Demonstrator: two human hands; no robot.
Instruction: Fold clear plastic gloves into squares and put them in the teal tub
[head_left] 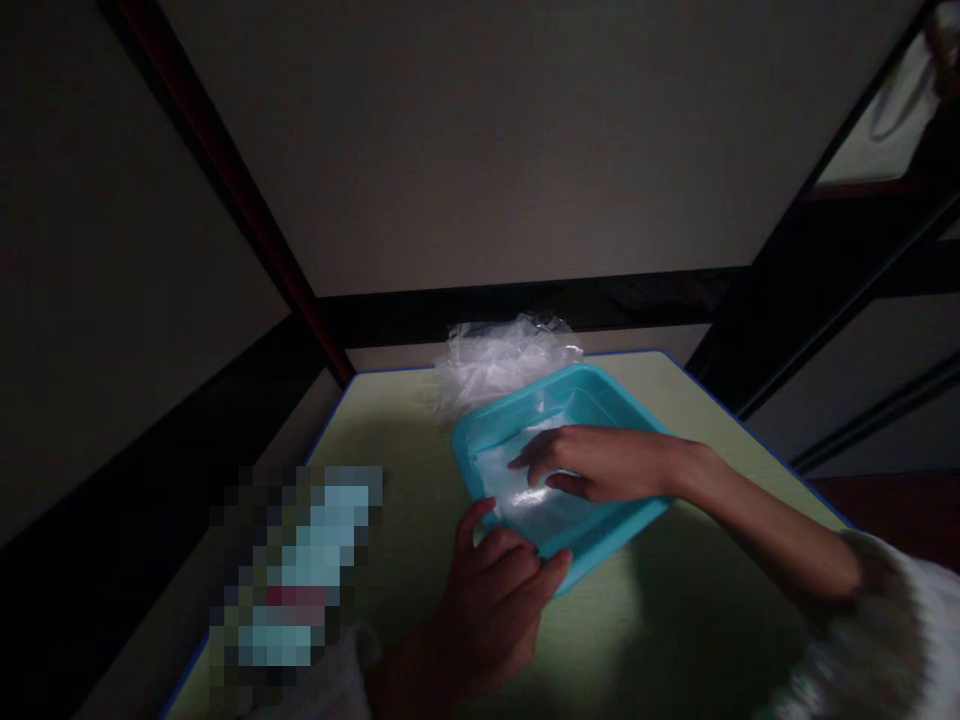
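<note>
A turquoise plastic tray (pixel 480 412) sits at an angle on the table, with a flat, shiny white sheet or clear plastic bag (pixel 499 478) on its bottom. I cannot tell which it is. My left hand (pixel 499 590) is closed on the near left corner of the tray, with fingers over the rim and the thumb along the near edge. Over the tray, my right hand (pixel 592 462) reaches in from the right. Its fingers are bent down and apart, touching or just above the shiny sheet, and nothing shows in its grasp.
A crumpled pile of clear plastic bags (pixel 502 360) lies behind the tray at the table's far edge. The pale green table (pixel 397 420) has a blue edge. A blurred-out light blue object (pixel 322 550) lies at the left. Panels (pixel 465 150) stand behind the table.
</note>
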